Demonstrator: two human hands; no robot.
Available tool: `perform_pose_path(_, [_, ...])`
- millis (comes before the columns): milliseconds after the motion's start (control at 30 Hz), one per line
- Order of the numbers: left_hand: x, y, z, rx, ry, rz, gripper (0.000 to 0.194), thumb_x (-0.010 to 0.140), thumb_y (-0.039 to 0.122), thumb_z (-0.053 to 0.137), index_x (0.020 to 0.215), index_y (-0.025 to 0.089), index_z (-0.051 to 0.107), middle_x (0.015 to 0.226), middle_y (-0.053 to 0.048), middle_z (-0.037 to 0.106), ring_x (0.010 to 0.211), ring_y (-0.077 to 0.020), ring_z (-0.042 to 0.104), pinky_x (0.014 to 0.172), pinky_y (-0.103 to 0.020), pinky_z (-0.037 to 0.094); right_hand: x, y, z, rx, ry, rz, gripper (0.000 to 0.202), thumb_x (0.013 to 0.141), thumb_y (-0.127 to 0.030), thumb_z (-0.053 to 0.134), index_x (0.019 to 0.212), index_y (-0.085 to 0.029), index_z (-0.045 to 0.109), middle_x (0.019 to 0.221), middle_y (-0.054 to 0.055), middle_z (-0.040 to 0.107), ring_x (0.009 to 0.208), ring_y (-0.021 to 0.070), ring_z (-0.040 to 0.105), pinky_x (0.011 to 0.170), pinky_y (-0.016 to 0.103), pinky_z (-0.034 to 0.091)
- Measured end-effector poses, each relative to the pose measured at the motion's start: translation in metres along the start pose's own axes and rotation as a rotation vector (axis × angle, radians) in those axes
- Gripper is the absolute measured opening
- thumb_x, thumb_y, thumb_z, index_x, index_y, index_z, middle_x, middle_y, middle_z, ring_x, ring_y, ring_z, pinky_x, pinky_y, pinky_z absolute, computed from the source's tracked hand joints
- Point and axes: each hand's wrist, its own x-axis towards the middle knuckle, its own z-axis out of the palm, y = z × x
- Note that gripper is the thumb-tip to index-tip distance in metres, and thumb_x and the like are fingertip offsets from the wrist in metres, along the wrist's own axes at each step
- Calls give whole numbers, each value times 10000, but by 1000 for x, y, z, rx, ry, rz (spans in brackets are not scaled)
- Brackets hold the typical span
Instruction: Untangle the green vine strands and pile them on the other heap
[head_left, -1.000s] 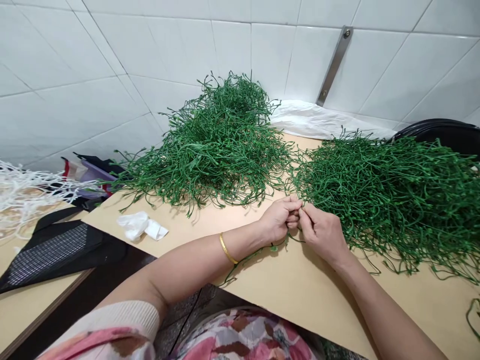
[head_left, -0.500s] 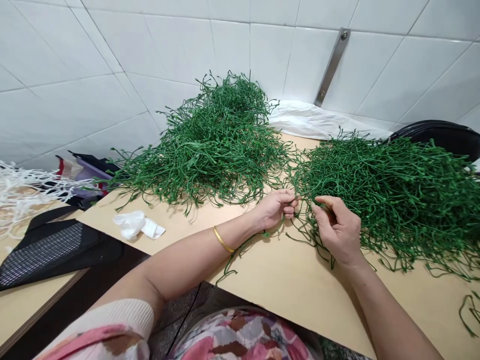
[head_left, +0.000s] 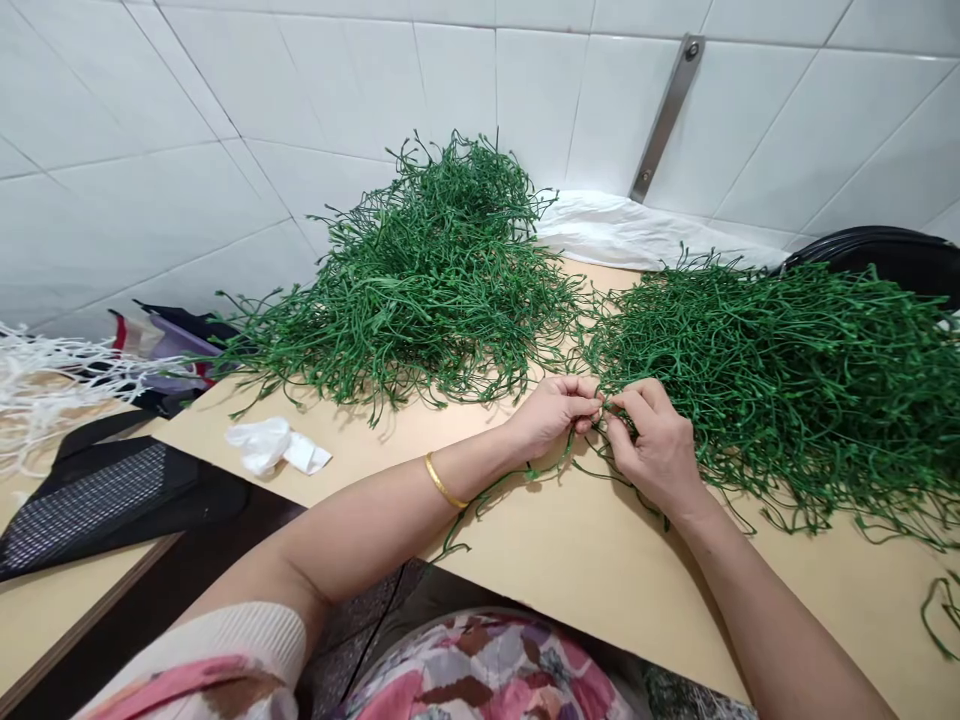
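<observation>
My left hand (head_left: 559, 412) pinches a thin green cord (head_left: 551, 468) with knotted ends, part of which trails under my wrist along the table. My right hand (head_left: 654, 440) is closed, thumb and forefinger meeting the left fingertips on the same cord. The exact spot of the grip is mostly hidden by the fingers. Behind the hands, a tall heap of green cords (head_left: 435, 290) rises to the left. A second heap of green cords (head_left: 795, 390) spreads to the right, close beside my right hand. Some loose cords lie beneath the hands.
On the pale tabletop (head_left: 570, 560) lies a crumpled white tissue (head_left: 274, 445). White cords (head_left: 67, 380) and a black mesh bag (head_left: 90, 500) sit at the left. White cloth (head_left: 637, 230) and a black rounded object (head_left: 877, 255) are at the back, before a tiled wall.
My right hand has moved left, and its fingertips now meet those of my left hand. The left hand stays nearly in place. The view has shifted slightly.
</observation>
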Motion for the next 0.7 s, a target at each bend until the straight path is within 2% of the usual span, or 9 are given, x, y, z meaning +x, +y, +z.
perform_pose_path(100, [1,-3,-1,-11,7,8,136,642,61,578,602,117,461,508,33,471,395,-22,396,440,-163,283,-1,-2,3,9,3,31,95,759,-128,444,776,-164,531,754,29,525,649,127,505,580,226,389])
perform_pose_path(267, [0,-3,0,-7,-1,-5,153,662,54,561,590,122,445,490,34,469,384,-26,402,421,-158,286,-4,-1,6,-72,-27,-7,266,759,-122,426,1004,-145,528,841,52,562,709,148,530,633,242,408])
perform_pose_path(500, [-2,-1,3,0,13,-28,135,679,67,537,614,131,438,486,24,506,389,-65,481,408,-174,377,-3,-4,6,-182,-48,33,145,776,-180,434,868,-159,545,876,66,539,698,144,519,591,234,379])
perform_pose_path(700, [-2,-2,3,10,-16,-5,108,678,88,537,637,134,449,489,27,511,389,-73,496,396,-185,402,-3,-5,6,-213,-53,40,81,781,-179,423,770,-174,503,805,38,566,631,132,502,559,235,340])
